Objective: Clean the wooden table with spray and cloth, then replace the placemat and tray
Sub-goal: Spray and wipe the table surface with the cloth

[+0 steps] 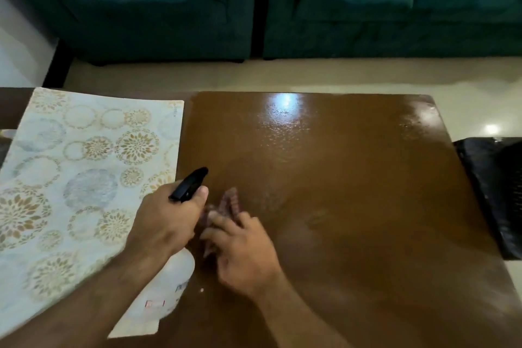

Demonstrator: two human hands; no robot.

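— While the left hand (166,223) grips the neck of the spray bottle (172,282), which way is the black nozzle (189,184) aimed?

— Toward one o'clock, out over the desk (353,192). The fingers are wrapped round the neck, the thumb lies up beside the trigger head, and the white body of the bottle hangs below the wrist, over the near edge of the placemat (76,178).

— And the right hand (240,248)?

— Just beside the left, at its three o'clock. It rests on the cloth (230,203), a reddish checked rag bunched on the wood; the fingers lie on top, bent a little. Whether they pinch it I cannot tell, the picture is blurred there.

— Where is the placemat itself?

— At nine o'clock from the hands, lying flat on the left part of the desk, pale with gold and blue circles. It is turned askew to the desk edge.

— Anything wet?

— A sheen of droplets at twelve to one o'clock, toward the far edge.

— Beyond that?

— A green sofa (367,8) across the pale floor (282,73), and something black (497,192) at three o'clock, against the desk's right side.
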